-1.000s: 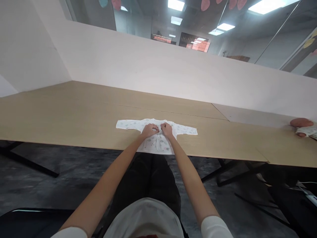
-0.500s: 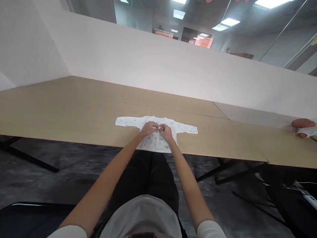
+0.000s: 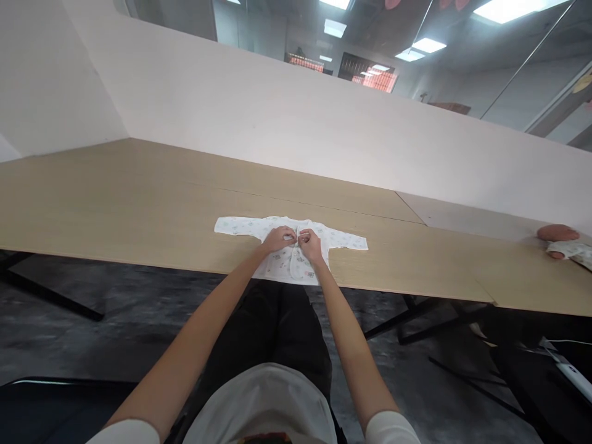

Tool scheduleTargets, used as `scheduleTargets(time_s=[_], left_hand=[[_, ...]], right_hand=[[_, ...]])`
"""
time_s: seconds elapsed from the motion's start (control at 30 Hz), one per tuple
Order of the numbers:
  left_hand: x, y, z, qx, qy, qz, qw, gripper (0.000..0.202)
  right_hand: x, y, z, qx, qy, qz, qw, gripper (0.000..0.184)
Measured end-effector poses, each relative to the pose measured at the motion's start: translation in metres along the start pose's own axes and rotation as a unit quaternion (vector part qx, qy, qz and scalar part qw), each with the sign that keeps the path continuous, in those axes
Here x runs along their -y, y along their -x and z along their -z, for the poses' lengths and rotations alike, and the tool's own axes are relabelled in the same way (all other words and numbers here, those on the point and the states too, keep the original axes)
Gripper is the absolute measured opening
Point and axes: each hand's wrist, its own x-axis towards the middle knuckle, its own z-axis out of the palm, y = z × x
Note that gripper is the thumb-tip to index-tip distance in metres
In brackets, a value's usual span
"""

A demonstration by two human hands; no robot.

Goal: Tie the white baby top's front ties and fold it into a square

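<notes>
A white long-sleeved baby top (image 3: 282, 266) with a small pastel print lies flat on the wooden table (image 3: 139, 203), sleeves spread out to both sides. My left hand (image 3: 279, 239) and my right hand (image 3: 311, 245) meet at its front near the neckline. Their fingers pinch the thin fabric ties of the top, and the knot area is mostly hidden behind them. Far off at the right edge lies a baby doll (image 3: 557, 233) in a white printed garment (image 3: 571, 250).
A white wall runs along the table's far side, with glass above it. A seam crosses the tabletop. Black table legs stand on the dark floor below the near edge. My dark trousers show under my arms, and a cable (image 3: 571, 373) lies at lower right.
Both hands stay at the top's front, with small finger movements on the ties. The whole view has shifted slightly, and the top lies a little higher in the frame.
</notes>
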Motion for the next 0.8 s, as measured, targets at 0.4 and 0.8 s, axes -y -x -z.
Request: scheduleTargets(time_s=[0.4,0.8], left_hand=[[-0.006,0.004,-0.002,-0.139,0.029,0.043,0.989,0.017],[-0.039,0.040,-0.011,-0.035,-0.089,0.041,0.995,0.019]], right_hand=[[-0.006,-0.005,0.000,-0.074,-0.031,-0.037,0.996,0.026],[-0.002,-0.001,0.001,-0.077,-0.007,-0.017,0.997,0.018]])
